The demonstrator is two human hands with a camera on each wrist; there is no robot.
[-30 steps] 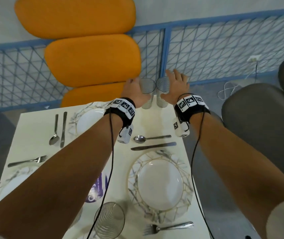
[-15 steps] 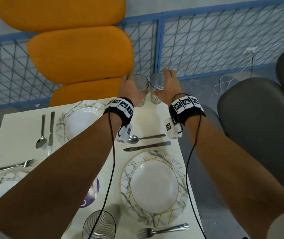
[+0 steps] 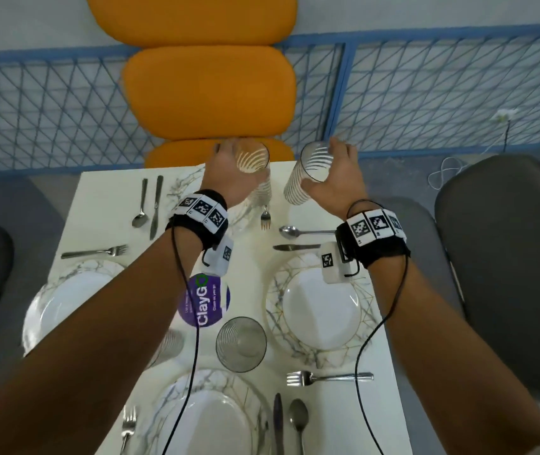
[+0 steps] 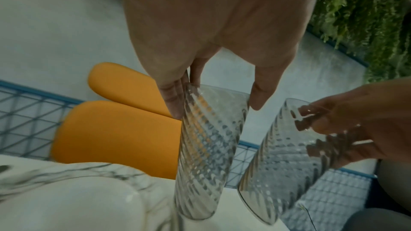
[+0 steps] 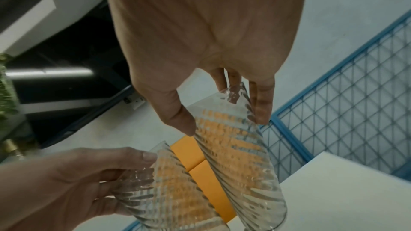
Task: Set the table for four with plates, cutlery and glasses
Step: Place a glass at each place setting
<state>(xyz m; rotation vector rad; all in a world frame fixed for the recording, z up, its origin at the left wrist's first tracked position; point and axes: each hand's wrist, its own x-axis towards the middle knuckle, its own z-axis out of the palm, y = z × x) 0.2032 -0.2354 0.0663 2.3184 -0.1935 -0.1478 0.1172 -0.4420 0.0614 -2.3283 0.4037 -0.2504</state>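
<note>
My left hand (image 3: pixel 229 172) grips a ribbed clear glass (image 3: pixel 253 160) near its rim, tilted over the far plate (image 3: pixel 185 187). My right hand (image 3: pixel 341 172) grips a second ribbed glass (image 3: pixel 311 169) the same way, above the far end of the white table (image 3: pixel 108 198). The left wrist view shows the left hand (image 4: pixel 215 103) pinching its glass (image 4: pixel 206 147) beside the other glass (image 4: pixel 280 173). In the right wrist view the right hand (image 5: pixel 222 117) holds its glass (image 5: pixel 240 164). Two more glasses stand mid-table, one in plain view (image 3: pixel 241 344) and one (image 3: pixel 168 344) half hidden by my left arm.
Plates lie at the right (image 3: pixel 321 310), left (image 3: pixel 65 303) and near (image 3: pixel 216 418) places, each with fork, knife and spoon alongside. A purple sticker (image 3: pixel 208 300) marks the table's centre. An orange chair (image 3: pixel 209 93) stands beyond the far edge, with grey chairs (image 3: pixel 505 257) at the sides.
Both hands have closed on the two glasses that stood together at the far edge and drawn them apart, tilted. The head view has pulled back, showing more of the table.
</note>
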